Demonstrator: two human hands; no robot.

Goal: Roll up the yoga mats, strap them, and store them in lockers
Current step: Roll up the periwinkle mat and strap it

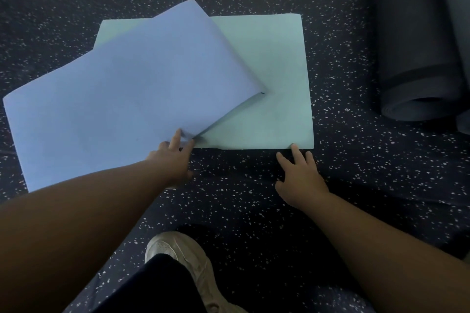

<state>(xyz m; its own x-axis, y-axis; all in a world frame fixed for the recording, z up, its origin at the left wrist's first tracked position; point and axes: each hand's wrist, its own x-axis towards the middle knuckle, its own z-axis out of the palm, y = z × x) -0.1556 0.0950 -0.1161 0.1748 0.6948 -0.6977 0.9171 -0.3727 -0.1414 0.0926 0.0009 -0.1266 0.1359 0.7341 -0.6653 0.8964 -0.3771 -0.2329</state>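
1. My left hand (pixel 173 157) pinches the near corner of the mat (pixel 267 79), forefinger laid on top of the lifted sheet and thumb under it.
2. From that pinch the mat's lavender-blue underside (pixel 114 99) spreads away to the left of my left hand and up past it, a broad flap peeled over so its fold runs diagonally from my fingers toward the far right.
3. The mint-green face of the same mat lies flat on the floor (pixel 254 198) beyond and to the right of my left hand; its near edge runs straight across between my two hands, and its long axis runs away from me.
4. My right hand (pixel 300 173) lies flat and relaxed on the floor, fingers spread, with the fingertips (pixel 295 150) touching the mat's near right corner; it grips nothing.
5. Well to the right of my right hand and farther out lies a dark grey rolled mat (pixel 417 63), its open spiral end facing me, its length pointing away; a dark band circles it near that end. Another dark roll (pixel 463 122) sits just beside it at the picture's edge.
6. Nearer to me than both hands, between my forearms, is my pale shoe (pixel 183 256) with a dark trouser leg (pixel 152 287) over it.
7. Both arms reach forward and down, bare, the left angled in from the left, the right from the lower right.
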